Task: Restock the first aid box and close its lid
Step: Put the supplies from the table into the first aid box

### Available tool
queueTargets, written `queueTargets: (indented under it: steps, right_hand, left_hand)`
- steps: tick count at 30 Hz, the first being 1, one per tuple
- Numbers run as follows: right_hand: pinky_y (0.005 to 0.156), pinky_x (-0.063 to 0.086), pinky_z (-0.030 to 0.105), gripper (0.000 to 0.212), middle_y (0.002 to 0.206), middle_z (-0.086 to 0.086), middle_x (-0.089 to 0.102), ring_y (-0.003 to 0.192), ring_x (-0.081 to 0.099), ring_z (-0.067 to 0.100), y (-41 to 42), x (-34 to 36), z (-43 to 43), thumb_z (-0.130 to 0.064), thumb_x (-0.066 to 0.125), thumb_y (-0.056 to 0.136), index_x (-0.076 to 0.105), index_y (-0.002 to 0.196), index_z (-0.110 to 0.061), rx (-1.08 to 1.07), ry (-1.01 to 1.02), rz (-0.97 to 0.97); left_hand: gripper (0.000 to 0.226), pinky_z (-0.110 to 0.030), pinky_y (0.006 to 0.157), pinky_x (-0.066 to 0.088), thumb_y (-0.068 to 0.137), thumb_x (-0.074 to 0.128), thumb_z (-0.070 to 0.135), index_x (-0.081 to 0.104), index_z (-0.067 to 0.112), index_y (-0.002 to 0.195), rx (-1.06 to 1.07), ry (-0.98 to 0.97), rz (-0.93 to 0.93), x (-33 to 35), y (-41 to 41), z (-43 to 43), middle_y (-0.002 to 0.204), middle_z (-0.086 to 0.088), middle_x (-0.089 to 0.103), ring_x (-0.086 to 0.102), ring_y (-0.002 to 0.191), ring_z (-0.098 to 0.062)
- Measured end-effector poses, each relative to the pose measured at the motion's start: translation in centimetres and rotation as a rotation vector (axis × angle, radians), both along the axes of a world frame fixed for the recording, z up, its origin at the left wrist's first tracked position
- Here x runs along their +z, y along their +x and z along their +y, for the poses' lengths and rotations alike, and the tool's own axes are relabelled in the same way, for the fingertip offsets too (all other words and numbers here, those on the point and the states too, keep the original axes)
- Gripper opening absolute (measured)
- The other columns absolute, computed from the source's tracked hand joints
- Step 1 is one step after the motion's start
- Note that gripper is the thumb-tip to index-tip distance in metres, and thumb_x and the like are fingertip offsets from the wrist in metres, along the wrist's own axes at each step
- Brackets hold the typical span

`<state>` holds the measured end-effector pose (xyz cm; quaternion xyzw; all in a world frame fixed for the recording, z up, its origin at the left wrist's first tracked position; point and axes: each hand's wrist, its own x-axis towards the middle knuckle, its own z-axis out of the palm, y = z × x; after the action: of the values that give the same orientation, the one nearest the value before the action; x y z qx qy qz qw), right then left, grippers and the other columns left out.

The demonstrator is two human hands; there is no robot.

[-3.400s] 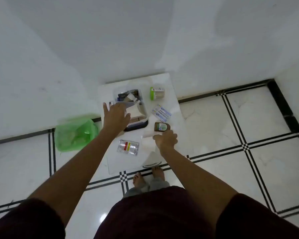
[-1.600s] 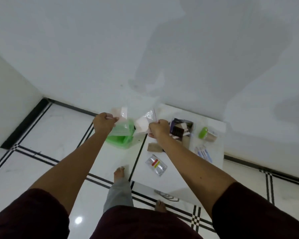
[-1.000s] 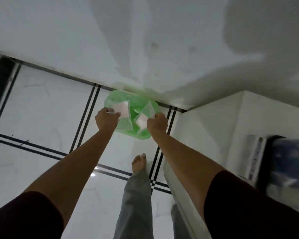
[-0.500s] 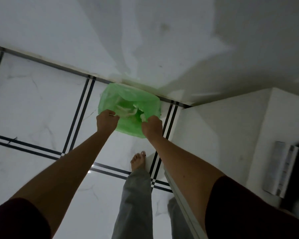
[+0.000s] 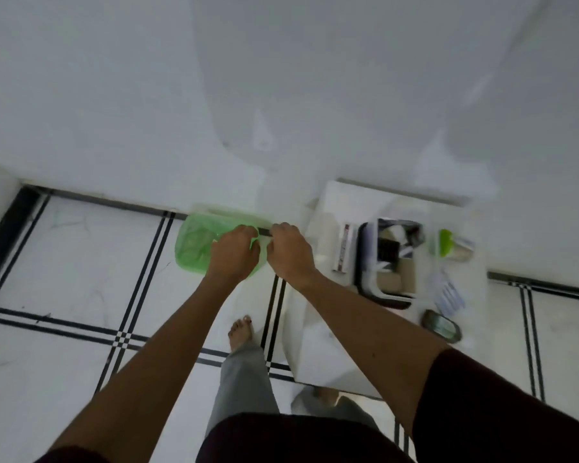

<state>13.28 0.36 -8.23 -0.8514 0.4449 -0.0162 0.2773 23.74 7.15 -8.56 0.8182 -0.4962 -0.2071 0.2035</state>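
The first aid box (image 5: 386, 262) stands open on the low white table (image 5: 315, 335) at the right, with several dark and white packets inside it. Around it lie a green-capped bottle (image 5: 448, 245), a blue and white packet (image 5: 447, 294) and a brown oval item (image 5: 442, 325). Both hands are left of the table, over the green bin (image 5: 194, 242). My left hand (image 5: 234, 252) and my right hand (image 5: 290, 250) hover close together with their fingers curled in. I see nothing held in either.
The green bin sits on the tiled floor against the white wall. A long white boxed item (image 5: 345, 250) lies just left of the first aid box. My bare foot (image 5: 241, 332) and grey trouser leg are on the floor beside the table.
Both hands dropped the white wrappers into the green bin and drew together above it. My view swung right, so the table and box are back in sight.
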Motion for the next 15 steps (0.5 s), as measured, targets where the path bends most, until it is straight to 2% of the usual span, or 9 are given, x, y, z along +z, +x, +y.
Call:
queueTargets:
  steps: [3,7,11,15]
  right_hand:
    - [0.081,0.048,0.041,0.021,0.111,0.014,0.06,0.104,0.053,0.03,-5.3,5.4,0.5,-0.009,0.048,0.089,0.057,0.108,-0.002,0.025,-0.117,-0.05]
    - [0.085,0.048,0.044,0.023,0.111,0.019,0.062,0.104,0.055,0.033,-12.9,10.7,0.8,-0.007,0.051,0.088,0.058,0.108,0.001,-0.006,-0.218,-0.118]
    - [0.08,0.047,0.04,0.014,0.099,0.018,0.064,0.097,0.058,0.033,-18.6,12.8,1.0,-0.007,0.053,0.087,0.061,0.096,0.0,-0.106,-0.268,-0.151]
    - [0.081,0.05,0.035,0.019,0.106,0.013,0.064,0.1,0.059,0.027,-22.4,13.4,0.9,-0.01,0.05,0.09,0.061,0.104,-0.005,-0.242,-0.245,-0.141]
  left_hand:
    - [0.018,-0.044,0.075,0.051,0.088,0.053,0.01,0.062,-0.001,0.1,-0.061,-0.115,-0.046,5.6,-5.4,0.7,0.102,-0.02,0.066,0.062,0.088,-0.039]
    - [0.021,-0.041,0.079,0.048,0.089,0.053,0.011,0.061,0.001,0.106,-0.147,-0.192,-0.078,11.2,-12.1,0.9,0.109,-0.016,0.065,0.061,0.095,-0.036]
    - [0.022,-0.04,0.079,0.049,0.09,0.052,0.015,0.06,0.005,0.108,-0.222,-0.221,-0.076,14.0,-16.9,0.7,0.112,-0.013,0.065,0.061,0.097,-0.034]
    - [0.024,-0.037,0.083,0.046,0.091,0.051,0.015,0.059,0.005,0.111,-0.332,-0.21,-0.075,15.5,-19.9,0.5,0.115,-0.014,0.064,0.06,0.1,-0.033]
